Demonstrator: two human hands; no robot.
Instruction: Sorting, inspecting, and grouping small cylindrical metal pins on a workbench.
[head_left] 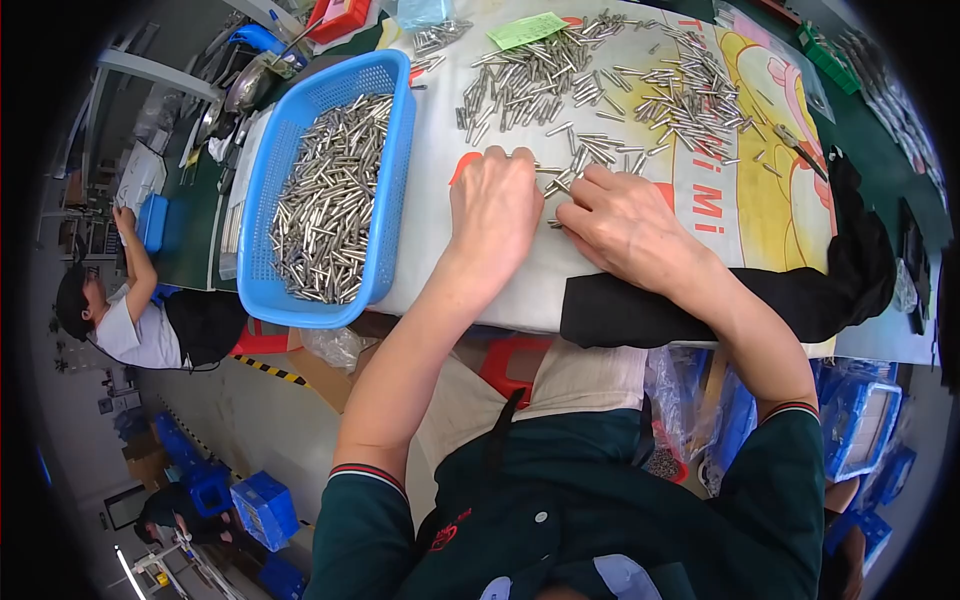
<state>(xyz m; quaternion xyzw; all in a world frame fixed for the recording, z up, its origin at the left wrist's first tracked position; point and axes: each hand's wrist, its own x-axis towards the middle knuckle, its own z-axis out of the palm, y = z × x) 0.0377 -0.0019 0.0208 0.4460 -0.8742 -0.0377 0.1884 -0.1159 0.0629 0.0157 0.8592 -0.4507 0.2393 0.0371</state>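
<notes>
Two bare hands, the left hand (497,200) and the right hand (625,225), curl close together over loose metal pins (590,147).
At far left, a co-worker (125,325) in a dark cap has a hand near a small blue bin (152,222); next stands a perforated blue basket (398,180), heaped with more pins (335,195). The left hand is bent, knuckles up (its fingertips are hidden, so I cannot tell whether it grips anything). Loose pins lie between the hands and spread beyond them on the printed cover (440,110), a green slip (527,31) on one pile. The right hand's fingers are bent too, their grasp equally unclear; black cloth (610,310) lies under its forearm.
</notes>
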